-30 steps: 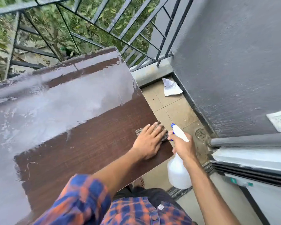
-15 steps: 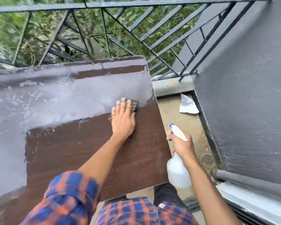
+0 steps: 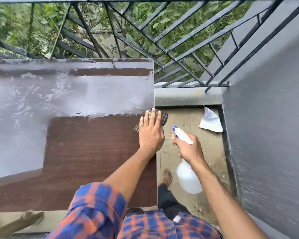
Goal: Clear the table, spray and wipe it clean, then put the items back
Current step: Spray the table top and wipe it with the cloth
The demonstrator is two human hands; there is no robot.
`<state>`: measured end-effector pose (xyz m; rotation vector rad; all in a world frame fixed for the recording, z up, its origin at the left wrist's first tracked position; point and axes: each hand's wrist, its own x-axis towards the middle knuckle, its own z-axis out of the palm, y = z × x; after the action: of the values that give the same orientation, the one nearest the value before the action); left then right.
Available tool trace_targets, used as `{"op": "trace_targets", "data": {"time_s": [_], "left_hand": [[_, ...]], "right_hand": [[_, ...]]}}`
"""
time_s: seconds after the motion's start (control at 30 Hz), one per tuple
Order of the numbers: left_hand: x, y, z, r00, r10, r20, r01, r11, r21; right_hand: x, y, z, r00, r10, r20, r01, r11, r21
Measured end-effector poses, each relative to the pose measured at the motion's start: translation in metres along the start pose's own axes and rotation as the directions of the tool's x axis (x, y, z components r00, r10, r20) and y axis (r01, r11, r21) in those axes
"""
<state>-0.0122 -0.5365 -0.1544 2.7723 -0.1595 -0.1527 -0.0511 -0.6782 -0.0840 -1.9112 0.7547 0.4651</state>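
Brown wood showed wiped near you; the rest of the surface (image 3: 93, 152) lay filmy. Your left hand (image 3: 151, 133), fingers straight, pressed the cloth (image 3: 163, 117) at its right edge; your right hand (image 3: 188, 149) gripped the spray bottle (image 3: 188, 178).

Brown wood-grain table (image 3: 86, 152), far half wet, checked cloth (image 3: 164, 118) at right edge

Soft, even daylight; no hard shadows. Pale sky glare on the wet desk (image 3: 41, 104). Railing (image 3: 179, 40) bows with wide-angle distortion; edges slightly blurred.
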Motion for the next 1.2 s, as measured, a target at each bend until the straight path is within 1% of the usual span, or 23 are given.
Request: {"op": "trace_targets", "data": {"time_s": [0.07, 0.13, 0.2, 0.23, 0.3, 0.33, 0.37, 0.4, 0.5, 0.6, 0.7, 0.77, 0.8, 0.93, 1.0, 1.13, 1.2], "left_hand": [[0.024, -0.003, 0.000, 0.997, 0.064, 0.049, -0.064, 0.998, -0.012], [0.050, -0.022, -0.008, 0.980, 0.169, 0.106, -0.170, 0.985, -0.002], [0.079, -0.046, -0.021, 0.973, 0.204, 0.112, -0.204, 0.979, -0.012], [0.092, -0.057, -0.028, 0.983, 0.162, 0.087, -0.161, 0.987, -0.013], [0.111, -0.078, -0.042, 0.999, -0.026, 0.034, 0.028, 0.999, -0.046], [0.113, -0.085, -0.046, 0.992, -0.121, 0.036, 0.123, 0.991, -0.058], [0.109, -0.091, -0.048, 0.985, -0.168, 0.037, 0.170, 0.984, -0.058], [0.100, -0.093, -0.048, 0.988, -0.155, 0.025, 0.156, 0.987, -0.039], [0.055, -0.091, -0.039, 1.000, -0.010, 0.022, 0.009, 0.999, 0.032], [0.026, -0.080, -0.032, 0.993, 0.104, 0.048, -0.107, 0.992, 0.065], [0.035, -0.082, -0.037, 0.971, 0.237, 0.041, -0.239, 0.968, 0.075], [0.060, -0.088, -0.040, 0.935, 0.347, 0.070, -0.352, 0.934, 0.065], [0.076, -0.090, -0.041, 0.921, 0.381, 0.084, -0.386, 0.921, 0.052], [0.147, -0.086, -0.046, 0.904, 0.418, 0.091, -0.421, 0.907, 0.019], [0.184, -0.081, -0.047, 0.897, 0.433, 0.082, -0.438, 0.898, 0.048], [0.241, -0.079, -0.057, 0.912, 0.393, 0.117, -0.401, 0.914, 0.055], [0.253, -0.079, -0.062, 0.905, 0.406, 0.125, -0.416, 0.907, 0.068]], "right_hand": [[0.008, 0.001, -0.016, 1.000, 0.006, 0.003, -0.006, 1.000, -0.006], [0.018, -0.005, -0.025, 0.999, -0.015, 0.029, 0.015, 1.000, -0.004], [0.029, -0.017, -0.027, 0.998, -0.044, 0.053, 0.046, 0.999, -0.029], [0.035, -0.024, -0.027, 0.996, -0.061, 0.059, 0.064, 0.997, -0.040], [0.046, -0.041, -0.023, 0.994, -0.095, 0.063, 0.099, 0.993, -0.065], [0.049, -0.048, -0.020, 0.992, -0.111, 0.060, 0.116, 0.991, -0.072], [0.052, -0.055, -0.015, 0.990, -0.130, 0.060, 0.134, 0.988, -0.074], [0.053, -0.062, -0.011, 0.988, -0.143, 0.062, 0.148, 0.986, -0.077], [0.056, -0.076, 0.005, 0.987, -0.152, 0.059, 0.155, 0.986, -0.057], [0.058, -0.079, 0.019, 0.991, -0.125, 0.042, 0.127, 0.991, -0.044], [0.066, -0.078, 0.030, 0.996, -0.094, -0.009, 0.094, 0.995, -0.013], [0.072, -0.080, 0.040, 0.996, -0.074, -0.044, 0.074, 0.997, -0.009], [0.074, -0.083, 0.044, 0.996, -0.063, -0.055, 0.063, 0.998, -0.002], [0.089, -0.104, 0.055, 0.992, -0.069, -0.105, 0.067, 0.998, -0.020], [0.098, -0.120, 0.057, 0.989, -0.088, -0.121, 0.083, 0.995, -0.046], [0.109, -0.159, 0.062, 0.973, -0.165, -0.159, 0.149, 0.983, -0.110], [0.112, -0.173, 0.062, 0.965, -0.192, -0.180, 0.164, 0.974, -0.159]]}}
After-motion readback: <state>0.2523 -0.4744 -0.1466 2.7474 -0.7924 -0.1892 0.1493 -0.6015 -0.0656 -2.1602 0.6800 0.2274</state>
